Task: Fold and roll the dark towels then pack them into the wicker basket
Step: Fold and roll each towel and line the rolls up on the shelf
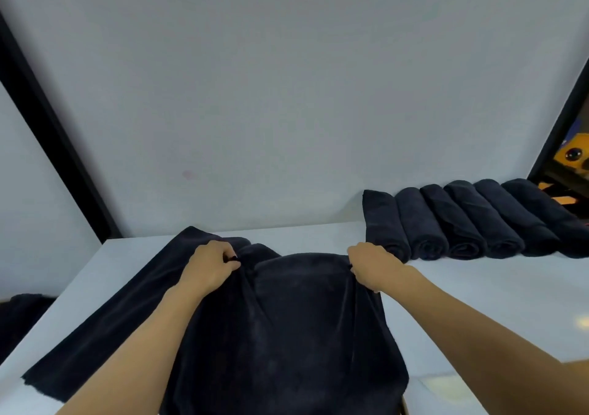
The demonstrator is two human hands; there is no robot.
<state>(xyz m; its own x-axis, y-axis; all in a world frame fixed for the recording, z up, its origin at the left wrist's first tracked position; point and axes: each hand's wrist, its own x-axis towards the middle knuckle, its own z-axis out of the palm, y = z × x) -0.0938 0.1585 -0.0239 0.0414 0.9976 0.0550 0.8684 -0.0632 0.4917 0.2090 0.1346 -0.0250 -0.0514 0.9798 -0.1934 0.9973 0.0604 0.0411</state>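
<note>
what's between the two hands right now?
Head view: only the upper edge of the dark navy plush towel spans from the left hand to the right hand; each hand grips it.

1. Your left hand (212,268) pinches the dark towel (287,325) at its far edge, fingers (228,250) curled into the cloth.
2. Your right hand (371,266) grips the far right corner.
3. The towel drapes over the white bench (478,293), with a flap spread out to the left.
4. The rolled towels (462,223) sit in a touching row against the wall (287,95), far right.
</note>
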